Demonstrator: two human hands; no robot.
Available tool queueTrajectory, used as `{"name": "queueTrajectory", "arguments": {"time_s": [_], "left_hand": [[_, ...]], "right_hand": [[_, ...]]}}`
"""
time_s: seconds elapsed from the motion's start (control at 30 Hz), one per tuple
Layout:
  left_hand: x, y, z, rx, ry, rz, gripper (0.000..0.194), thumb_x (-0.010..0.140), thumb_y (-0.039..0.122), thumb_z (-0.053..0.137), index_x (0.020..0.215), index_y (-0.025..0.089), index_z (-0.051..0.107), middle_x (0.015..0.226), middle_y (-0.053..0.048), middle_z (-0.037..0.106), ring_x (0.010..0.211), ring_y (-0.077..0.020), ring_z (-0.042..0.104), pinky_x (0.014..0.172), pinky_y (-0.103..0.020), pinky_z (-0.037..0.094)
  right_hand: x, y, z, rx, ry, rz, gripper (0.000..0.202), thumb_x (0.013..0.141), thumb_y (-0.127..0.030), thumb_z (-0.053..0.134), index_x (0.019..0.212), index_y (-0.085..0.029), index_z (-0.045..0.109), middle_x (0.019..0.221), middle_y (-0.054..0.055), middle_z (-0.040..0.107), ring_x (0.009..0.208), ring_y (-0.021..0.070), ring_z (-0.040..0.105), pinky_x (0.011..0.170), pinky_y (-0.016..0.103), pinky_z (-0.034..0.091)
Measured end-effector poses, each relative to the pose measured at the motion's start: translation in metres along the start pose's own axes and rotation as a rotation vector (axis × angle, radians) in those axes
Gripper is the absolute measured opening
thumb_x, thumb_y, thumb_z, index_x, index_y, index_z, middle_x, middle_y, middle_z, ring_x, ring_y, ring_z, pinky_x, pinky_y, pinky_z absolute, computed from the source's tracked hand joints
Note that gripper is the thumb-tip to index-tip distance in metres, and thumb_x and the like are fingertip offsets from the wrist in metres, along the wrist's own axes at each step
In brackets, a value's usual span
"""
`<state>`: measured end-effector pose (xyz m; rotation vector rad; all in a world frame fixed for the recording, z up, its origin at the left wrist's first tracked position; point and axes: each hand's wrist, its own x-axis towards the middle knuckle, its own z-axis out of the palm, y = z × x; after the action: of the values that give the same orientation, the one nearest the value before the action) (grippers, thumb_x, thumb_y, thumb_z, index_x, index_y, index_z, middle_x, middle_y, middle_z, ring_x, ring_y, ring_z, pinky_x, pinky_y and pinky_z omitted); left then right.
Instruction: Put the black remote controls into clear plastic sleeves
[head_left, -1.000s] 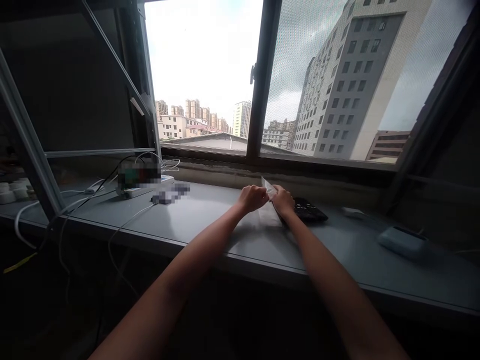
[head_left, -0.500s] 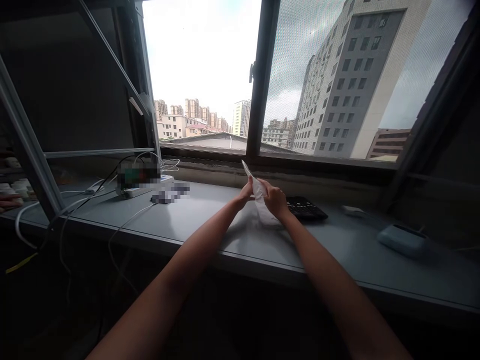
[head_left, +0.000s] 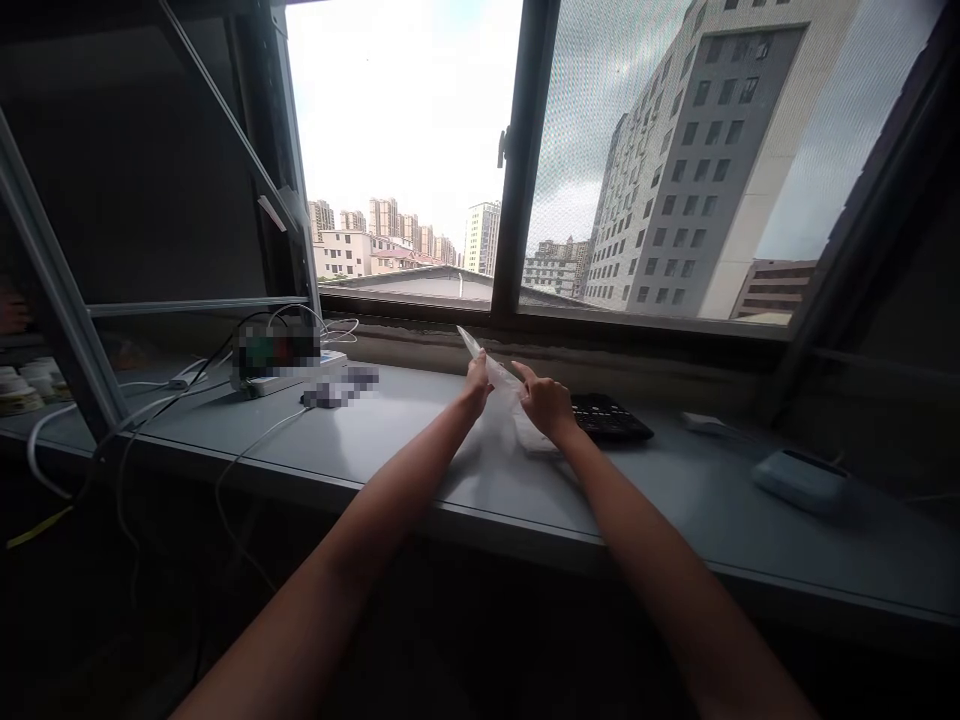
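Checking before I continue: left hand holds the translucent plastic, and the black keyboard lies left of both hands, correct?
No, the head view shows the black keyboard on the right, beside the right hand; the left hand holds the translucent plastic.

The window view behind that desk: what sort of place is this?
Probably a workroom or office on an upper floor: the long worktop holds a black keyboard-like item and cables, and the window overlooks rooftops.
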<state>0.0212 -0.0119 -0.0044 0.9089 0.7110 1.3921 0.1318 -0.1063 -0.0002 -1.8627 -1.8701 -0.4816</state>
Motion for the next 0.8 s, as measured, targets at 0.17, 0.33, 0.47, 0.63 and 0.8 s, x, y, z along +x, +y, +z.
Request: {"name": "queueTrajectory", "arguments": {"time_s": [0.17,0.33,0.47,0.63,0.8], "left_hand": [[0.000,0.006,-0.001,-0.004,0.009,-0.012,0.040,0.095,0.052,0.048,0.114,0.017,0.055,0.088,-0.007,0.067,0.077,-0.0164,0.065,0.065,-0.025,0.050],[-0.007,0.000,0.006,0.035,-0.188,-0.103,0.040,0.097,0.052,0.044,0.100,0.015,0.059,0.083,-0.006,0.067,0.068,-0.0136,0.062,0.063,-0.024,0.050],[-0.006,-0.006,0.004,0.048,-0.177,-0.055,0.037,0.092,0.053,0.055,0.094,0.016,0.059,0.078,-0.004,0.065,0.065,-0.0124,0.061,0.061,-0.023,0.049],[-0.002,-0.003,-0.004,0.024,-0.074,0.006,0.043,0.086,0.056,0.062,0.101,0.017,0.058,0.077,-0.004,0.065,0.069,-0.0143,0.064,0.063,-0.023,0.049],[-0.002,0.004,-0.004,-0.020,-0.051,0.016,0.051,0.085,0.063,0.058,0.101,0.015,0.057,0.082,-0.007,0.068,0.071,-0.0162,0.065,0.061,-0.024,0.049]], "right_hand": [[0.000,0.001,0.000,-0.053,-0.006,0.007,0.059,0.093,-0.017,0.040,0.151,-0.025,0.037,0.099,0.012,0.074,0.092,0.0250,0.070,0.082,0.032,0.050],[0.000,0.001,-0.001,-0.059,0.011,0.020,0.058,0.096,-0.021,0.037,0.154,-0.022,0.031,0.100,0.014,0.073,0.092,0.0261,0.070,0.081,0.033,0.050],[0.000,0.001,0.000,-0.076,-0.007,-0.001,0.060,0.096,-0.023,0.039,0.155,-0.022,0.027,0.098,0.015,0.073,0.090,0.0268,0.071,0.079,0.033,0.050],[0.000,0.000,0.001,-0.107,-0.071,-0.068,0.063,0.096,-0.024,0.040,0.156,-0.023,0.023,0.098,0.013,0.074,0.091,0.0264,0.070,0.080,0.033,0.049],[0.000,0.001,0.002,-0.112,-0.095,-0.134,0.065,0.094,-0.019,0.040,0.156,-0.023,0.022,0.098,0.011,0.074,0.090,0.0256,0.070,0.079,0.032,0.049]]}}
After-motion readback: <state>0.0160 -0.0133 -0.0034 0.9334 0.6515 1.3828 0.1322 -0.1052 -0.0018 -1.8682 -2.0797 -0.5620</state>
